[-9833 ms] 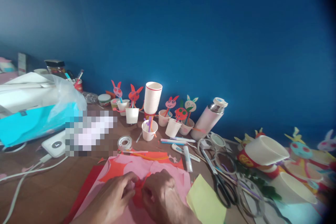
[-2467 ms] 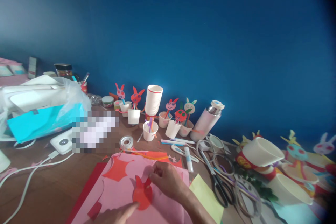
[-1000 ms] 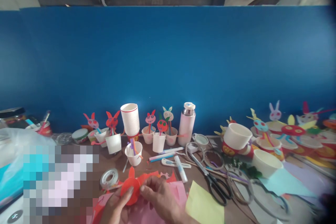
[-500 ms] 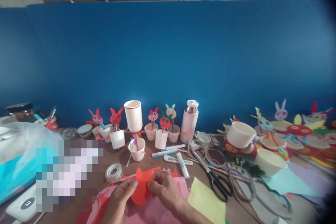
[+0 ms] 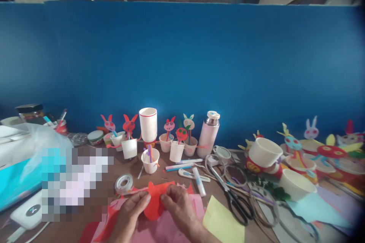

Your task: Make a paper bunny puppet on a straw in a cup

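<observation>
Between my two hands is a red paper cutout (image 5: 154,207), rounded below with a narrow ear-like strip at its top. My left hand (image 5: 131,209) pinches its left edge between thumb and fingers. On the other side, my right hand (image 5: 179,205) has its thumb and curled fingers closed on the right edge. Under the hands lie pink paper sheets (image 5: 173,231) and red paper (image 5: 107,222). A roll of tape (image 5: 124,183) rests beyond my left hand, and a glue stick (image 5: 199,182) lies beyond my right.
Scissors (image 5: 238,205) and yellow paper (image 5: 224,222) lie to the right. Along the blue partition (image 5: 176,57) stand a paper-cup stack (image 5: 148,125), a pink thermos (image 5: 208,134) and several cups with paper rabbit heads. A white device with a cable (image 5: 28,212) sits at left.
The view has shifted slightly, so the background things sit a little further right. Both hands keep their hold on the red cutout, almost unmoved.
</observation>
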Demonstrator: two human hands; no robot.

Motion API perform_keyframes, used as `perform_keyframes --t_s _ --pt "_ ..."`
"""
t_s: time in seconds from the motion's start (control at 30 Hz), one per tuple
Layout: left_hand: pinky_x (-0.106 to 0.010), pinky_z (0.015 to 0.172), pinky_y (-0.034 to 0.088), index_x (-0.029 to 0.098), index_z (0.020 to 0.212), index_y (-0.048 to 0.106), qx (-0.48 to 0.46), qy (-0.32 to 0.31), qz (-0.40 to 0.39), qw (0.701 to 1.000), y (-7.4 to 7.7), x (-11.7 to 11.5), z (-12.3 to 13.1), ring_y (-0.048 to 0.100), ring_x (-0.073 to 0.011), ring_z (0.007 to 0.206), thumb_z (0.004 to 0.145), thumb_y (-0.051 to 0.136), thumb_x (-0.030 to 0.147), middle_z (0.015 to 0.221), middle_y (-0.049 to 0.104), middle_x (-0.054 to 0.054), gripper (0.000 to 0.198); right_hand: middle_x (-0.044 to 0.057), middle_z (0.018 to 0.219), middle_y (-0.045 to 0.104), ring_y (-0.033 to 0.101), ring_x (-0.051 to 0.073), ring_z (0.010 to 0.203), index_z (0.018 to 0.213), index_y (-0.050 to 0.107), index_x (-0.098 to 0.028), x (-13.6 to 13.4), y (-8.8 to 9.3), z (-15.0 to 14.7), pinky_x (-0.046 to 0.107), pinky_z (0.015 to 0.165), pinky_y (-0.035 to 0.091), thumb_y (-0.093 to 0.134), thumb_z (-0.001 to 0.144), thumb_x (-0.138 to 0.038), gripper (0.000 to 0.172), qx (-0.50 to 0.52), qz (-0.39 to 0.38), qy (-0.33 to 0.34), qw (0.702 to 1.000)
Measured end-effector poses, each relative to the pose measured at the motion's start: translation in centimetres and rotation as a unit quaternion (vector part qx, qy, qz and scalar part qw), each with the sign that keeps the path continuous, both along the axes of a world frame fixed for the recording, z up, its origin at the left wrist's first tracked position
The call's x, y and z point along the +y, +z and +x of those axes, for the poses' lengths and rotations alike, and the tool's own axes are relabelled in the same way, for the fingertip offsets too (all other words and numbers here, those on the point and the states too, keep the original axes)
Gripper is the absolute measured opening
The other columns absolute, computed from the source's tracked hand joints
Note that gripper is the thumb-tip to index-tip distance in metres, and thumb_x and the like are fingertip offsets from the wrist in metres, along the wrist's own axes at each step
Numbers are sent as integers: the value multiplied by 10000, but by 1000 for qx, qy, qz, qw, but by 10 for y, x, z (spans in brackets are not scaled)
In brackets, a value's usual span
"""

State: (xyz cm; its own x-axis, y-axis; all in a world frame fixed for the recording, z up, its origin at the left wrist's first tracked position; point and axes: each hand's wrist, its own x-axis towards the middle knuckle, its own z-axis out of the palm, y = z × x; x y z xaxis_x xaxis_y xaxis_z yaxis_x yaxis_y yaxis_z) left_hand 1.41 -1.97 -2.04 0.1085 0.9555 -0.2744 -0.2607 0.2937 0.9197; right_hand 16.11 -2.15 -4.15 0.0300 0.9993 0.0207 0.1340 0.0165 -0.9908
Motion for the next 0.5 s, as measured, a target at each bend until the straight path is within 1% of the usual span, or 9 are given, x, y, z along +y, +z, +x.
perform_keyframes --t_s 0.1,0.17,0.27,0.4,0.5 --pt "-214 526 434 176 633 644 -8 -15 7 1000 -4 1 0 525 -141 532 605 782 425 543 597 25 285 -47 517 373 344 106 514 542 424 -190 -2 1 0 233 492 259 478 677 -206 147 1 -2 4 1000" --pt "-198 509 398 179 572 609 11 -9 23 1000 -6 2 -2 474 -120 512 621 769 412 517 549 43 287 -48 521 371 343 105 516 544 424 -188 -3 3 -1 232 493 261 483 688 -215 157 5 -2 11 1000" --pt "-207 551 398 190 573 603 43 -2 35 998 -8 2 -5 460 -130 555 665 722 407 548 533 44 264 -47 539 375 353 106 532 561 441 -183 -4 6 -2 229 503 269 506 707 -252 174 16 -4 24 1000" --pt "-212 545 369 198 542 574 93 20 66 993 -8 1 -6 408 -132 551 658 704 400 525 459 51 266 -49 521 372 340 99 515 543 421 -186 -3 6 -3 226 495 260 512 706 -284 210 43 -17 29 999" --pt "-229 585 414 206 575 576 78 13 50 996 -6 -1 -3 468 -154 591 651 700 419 561 518 39 258 -41 519 407 352 96 506 545 424 -185 -2 4 -3 221 493 271 509 709 -298 216 67 -27 34 997"
